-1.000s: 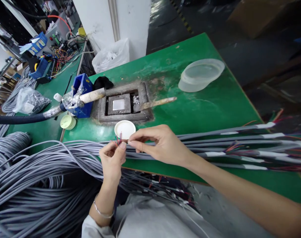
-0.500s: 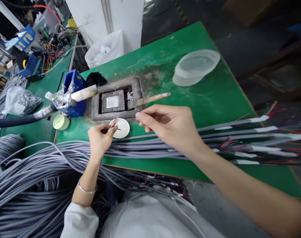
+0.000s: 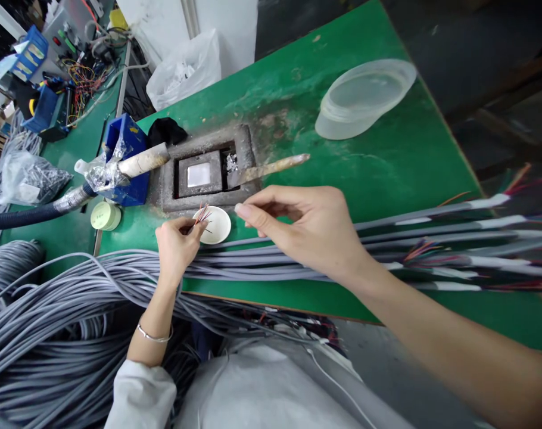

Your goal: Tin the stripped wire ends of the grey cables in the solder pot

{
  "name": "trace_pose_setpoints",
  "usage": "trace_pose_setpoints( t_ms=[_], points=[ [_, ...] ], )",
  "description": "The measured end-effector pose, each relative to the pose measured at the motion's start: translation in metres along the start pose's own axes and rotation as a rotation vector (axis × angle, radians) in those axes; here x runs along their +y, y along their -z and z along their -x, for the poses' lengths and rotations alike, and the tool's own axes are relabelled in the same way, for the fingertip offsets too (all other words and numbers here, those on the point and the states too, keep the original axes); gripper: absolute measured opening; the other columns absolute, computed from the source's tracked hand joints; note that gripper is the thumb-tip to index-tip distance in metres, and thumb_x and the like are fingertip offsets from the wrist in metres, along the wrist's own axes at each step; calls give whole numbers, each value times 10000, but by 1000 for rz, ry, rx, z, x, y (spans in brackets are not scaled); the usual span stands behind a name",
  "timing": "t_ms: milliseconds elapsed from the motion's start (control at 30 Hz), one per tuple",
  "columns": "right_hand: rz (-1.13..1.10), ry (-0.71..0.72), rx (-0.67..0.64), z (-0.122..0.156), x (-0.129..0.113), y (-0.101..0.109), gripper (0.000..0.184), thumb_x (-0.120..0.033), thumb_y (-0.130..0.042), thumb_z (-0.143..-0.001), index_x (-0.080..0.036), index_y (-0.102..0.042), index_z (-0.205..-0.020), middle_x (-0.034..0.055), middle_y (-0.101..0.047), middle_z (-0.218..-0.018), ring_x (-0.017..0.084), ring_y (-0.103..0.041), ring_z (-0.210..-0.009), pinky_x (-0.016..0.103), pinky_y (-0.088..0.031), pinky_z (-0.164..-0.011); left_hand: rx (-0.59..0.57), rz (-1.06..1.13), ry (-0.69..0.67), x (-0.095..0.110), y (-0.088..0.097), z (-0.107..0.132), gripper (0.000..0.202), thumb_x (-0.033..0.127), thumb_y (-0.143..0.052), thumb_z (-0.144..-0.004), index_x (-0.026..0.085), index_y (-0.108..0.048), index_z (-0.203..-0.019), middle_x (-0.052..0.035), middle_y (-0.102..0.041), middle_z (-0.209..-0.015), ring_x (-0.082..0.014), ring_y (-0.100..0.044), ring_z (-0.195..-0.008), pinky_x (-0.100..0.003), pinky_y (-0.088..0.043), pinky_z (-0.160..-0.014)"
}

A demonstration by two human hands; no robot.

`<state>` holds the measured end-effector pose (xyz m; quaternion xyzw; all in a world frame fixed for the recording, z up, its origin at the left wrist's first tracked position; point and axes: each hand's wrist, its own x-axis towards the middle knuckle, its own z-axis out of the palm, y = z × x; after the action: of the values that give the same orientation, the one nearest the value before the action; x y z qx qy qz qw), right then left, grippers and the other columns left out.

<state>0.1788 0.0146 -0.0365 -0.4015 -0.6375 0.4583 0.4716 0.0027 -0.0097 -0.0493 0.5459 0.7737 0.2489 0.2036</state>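
My left hand [image 3: 176, 245] is closed on the end of a grey cable, whose thin coloured wires [image 3: 202, 214] fan out over a small white round dish [image 3: 215, 225]. My right hand [image 3: 304, 229] hovers just right of the dish, thumb and forefinger pinched together, with nothing visible between them. Behind the dish a grey solder pot [image 3: 203, 176] is set into the green table [image 3: 387, 173], with a long-handled scraper [image 3: 271, 170] lying across its rim. Several grey cables [image 3: 432, 244] with stripped coloured ends run under my right hand.
A big heap of grey cable [image 3: 52, 333] fills the lower left. A foil-wrapped hose nozzle [image 3: 114, 170] points at the pot, beside a blue bin [image 3: 125, 149] and a tape roll [image 3: 103, 215]. Clear plastic lids [image 3: 364, 98] lie at the back right. A white bag [image 3: 184, 68] stands behind.
My left hand has carried the wire end forward from near my body to the white dish. My right hand let go of the wires and moved off to the right.
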Motion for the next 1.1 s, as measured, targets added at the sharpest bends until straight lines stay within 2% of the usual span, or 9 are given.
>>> trace_pose_setpoints(
  t_ms=[100, 233, 433, 600, 767, 967, 1100],
  points=[
    [3, 14, -6, 0, 0, 0, 163, -257, -628, -777, -180, -642, -635, -7, -646, -565, 80, -511, -442, 213, -423, -440, -4, 8, 6, -2, 0, 0, 180, 291, -638, -694, 139, -732, -681, -8, -640, -543, -95, -465, -472, -215, -321, -484],
    [16, 15, -19, 0, -1, -1, 217, -347, -648, -770, -182, -642, -630, -7, -640, -555, 83, -510, -443, 219, -415, -441, -7, 45, 11, -4, 0, -1, 138, 244, -639, -690, 162, -744, -722, -24, -710, -674, -105, -516, -525, -218, -377, -540],
    [36, 28, -42, 0, -2, 0, 262, -385, -607, -796, -188, -633, -625, -4, -628, -533, 85, -510, -437, 217, -392, -419, -18, 148, 23, -7, -1, -2, 158, 230, -642, -696, 139, -750, -767, -43, -717, -686, -132, -573, -572, -231, -422, -573],
    [52, 49, -40, 1, -1, 0, 189, -272, -593, -800, -191, -635, -635, -10, -634, -542, 81, -514, -446, 212, -379, -421, -80, -47, -14, 3, 6, -8, 166, 266, -659, -700, 144, -758, -753, -28, -686, -603, -139, -567, -554, -229, -375, -524],
    [71, 60, -44, 2, -1, 1, 181, -260, -587, -804, -196, -642, -644, -12, -639, -547, 88, -523, -462, 216, -381, -431, -133, -230, -62, 14, 11, -16, 132, 243, -674, -693, 156, -766, -730, -18, -645, -523, -143, -557, -522, -235, -354, -512],
    [84, 82, 1, 2, -2, 4, 177, -250, -588, -804, -192, -642, -646, -13, -641, -554, 88, -524, -466, 218, -389, -436, -164, -348, -170, 25, 22, -27, 155, 258, -676, -692, 145, -770, -743, -34, -645, -531, -149, -546, -512, -250, -361, -528],
    [112, 98, 67, 1, -3, 5, 178, -246, -591, -807, -194, -627, -641, -16, -634, -547, 90, -526, -466, 223, -392, -438, -113, -423, -252, 34, 35, -46, 165, 251, -674, -685, 164, -768, -789, -39, -678, -631, -174, -579, -593, -261, -383, -577]
  ],
)
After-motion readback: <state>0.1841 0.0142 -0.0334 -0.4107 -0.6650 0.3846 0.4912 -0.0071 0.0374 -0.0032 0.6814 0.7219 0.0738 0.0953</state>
